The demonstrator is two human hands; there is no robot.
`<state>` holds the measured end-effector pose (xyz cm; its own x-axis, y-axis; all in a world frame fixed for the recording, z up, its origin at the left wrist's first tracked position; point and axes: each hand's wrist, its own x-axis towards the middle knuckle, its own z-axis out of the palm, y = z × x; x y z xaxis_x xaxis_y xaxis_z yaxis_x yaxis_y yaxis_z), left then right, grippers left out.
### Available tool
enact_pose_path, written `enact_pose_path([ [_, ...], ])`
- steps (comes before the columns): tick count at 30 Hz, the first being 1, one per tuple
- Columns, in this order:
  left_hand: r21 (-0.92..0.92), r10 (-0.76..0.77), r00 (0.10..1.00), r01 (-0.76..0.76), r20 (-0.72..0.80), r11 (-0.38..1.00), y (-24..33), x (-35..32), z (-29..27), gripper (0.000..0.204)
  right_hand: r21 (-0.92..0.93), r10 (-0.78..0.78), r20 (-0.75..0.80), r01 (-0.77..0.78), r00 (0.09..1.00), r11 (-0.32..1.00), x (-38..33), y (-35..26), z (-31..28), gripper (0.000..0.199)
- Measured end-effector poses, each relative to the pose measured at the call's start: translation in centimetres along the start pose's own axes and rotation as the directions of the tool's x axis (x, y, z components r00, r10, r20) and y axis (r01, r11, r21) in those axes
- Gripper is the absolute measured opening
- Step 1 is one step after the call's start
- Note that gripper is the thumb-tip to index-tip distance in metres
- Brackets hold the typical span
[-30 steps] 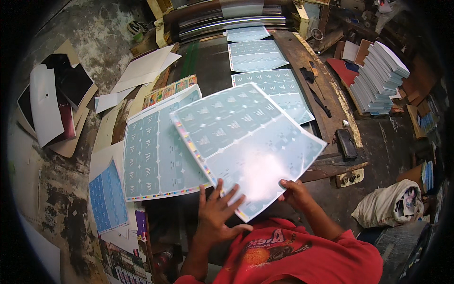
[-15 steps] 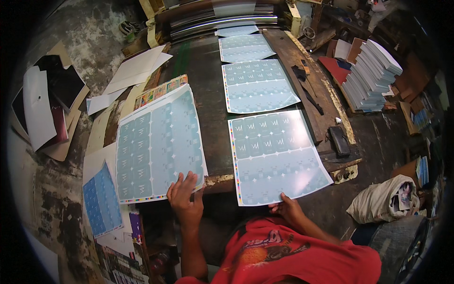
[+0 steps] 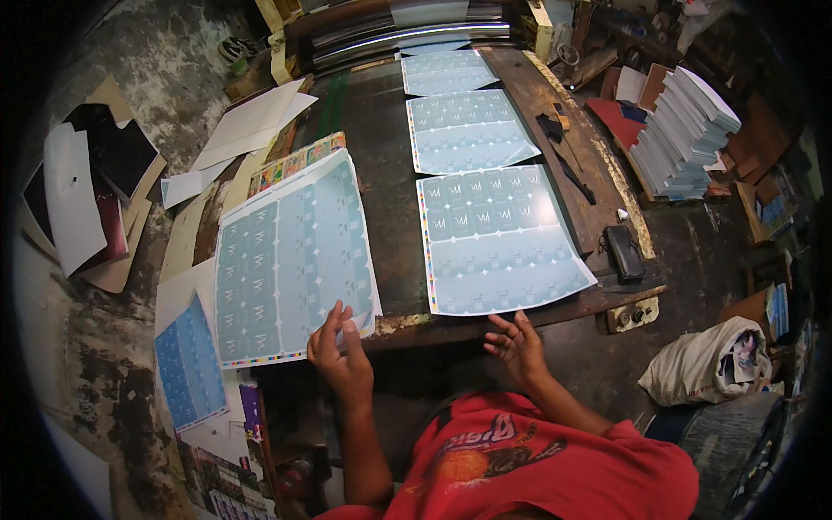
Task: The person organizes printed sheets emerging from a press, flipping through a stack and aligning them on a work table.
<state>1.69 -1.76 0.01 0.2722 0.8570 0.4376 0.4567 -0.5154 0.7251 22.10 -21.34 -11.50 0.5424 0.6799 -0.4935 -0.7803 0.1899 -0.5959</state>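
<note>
Near the table's front edge lies a printed pale blue sheet, its near corners curling. My right hand is just below that edge, fingers spread and holding nothing. On the left rests a stack of similar printed sheets. My left hand is at the stack's near right corner, its fingers raised and apart from the thumb; whether a fingertip touches the paper I cannot tell. Ahead of the nearest sheet, a second printed sheet and a third printed sheet lie in line toward the metal rollers.
A black pouch and a dark strap lie along the table's right side. Beyond stands a tall paper stack. A white sack is at lower right. Blank white sheets and a bluer printed sheet are on the left.
The row of sheets has moved forward toward the rollers. My right hand has let go of the nearest sheet's edge and opened. My left hand has shifted only slightly.
</note>
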Motion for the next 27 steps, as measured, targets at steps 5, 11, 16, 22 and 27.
enact_pose_path([
  [5, 0.056, -0.049, 0.999, 0.048, 0.01, 0.997, 0.7, -0.3, 0.0, 0.038, -0.135, -0.03, 0.346, 0.081, 0.938, 0.988, -4.0, -4.8, 7.4, 0.083],
  [11, 0.187, -0.077, 0.997, 0.078, -0.017, 0.979, 0.3, -1.2, 0.2, 0.036, -0.09, 0.095, 0.995, 0.495, 0.016, 0.864, -13.8, -14.0, 19.4, 0.093],
  [16, 0.337, -0.051, 0.997, 0.029, 0.058, 0.941, 1.1, -1.8, 0.2, 0.035, -0.052, 0.29, 0.888, 0.55, -0.357, 0.834, -13.8, -11.1, 20.1, 0.089],
  [22, 0.007, -0.198, 0.974, 0.199, 0.112, 0.98, 1.3, -0.6, -1.4, 0.035, -0.177, 0.456, 0.827, 0.617, -0.33, 0.767, -11.2, -8.6, 16.4, 0.085],
  [27, 0.018, -0.039, 0.995, 0.037, 0.097, 0.999, 4.4, -0.8, -3.8, 0.026, -0.58, 0.37, 0.718, 0.215, 0.589, 0.785, -5.4, -7.6, 11.5, 0.065],
])
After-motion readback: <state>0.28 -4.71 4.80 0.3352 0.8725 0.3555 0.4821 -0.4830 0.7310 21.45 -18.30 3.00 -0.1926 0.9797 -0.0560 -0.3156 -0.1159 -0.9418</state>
